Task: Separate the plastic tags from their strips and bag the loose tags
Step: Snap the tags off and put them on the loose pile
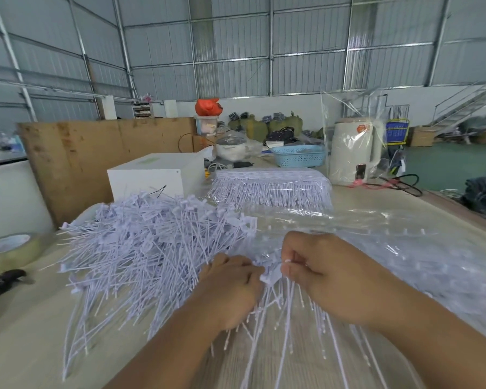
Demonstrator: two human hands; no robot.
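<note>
You had both hands low over the near edge of the table [26,327], working a strip of tags [270,279] between them. Your right hand [328,279] had its fingers curled, pinching the white head of the strip, while your left hand [230,287] was curled round the tags just beside it; the thin tails fanned down toward you. The loose tags [152,248] lay heaped to your left, touching your left hand, and unworked strips [272,189] sat stacked farther back in clear film.

The risk, as I judged it, was twofold. A sharp pull could have snapped a tail instead of freeing the tag at its joint, since the stems looked very slender. And because the heap pressed right against your working hand, a freed tag could have tangled with the pile or dragged part of it off the edge.

The clear plastic bag [390,248] spread to your right was crumpled and flat, so I could not tell where its mouth lay.

The table was pale wood-grain, carrying a roll of tape [9,251], a white box [155,175] and a blue basket [299,156], inside a corrugated metal shed
</note>
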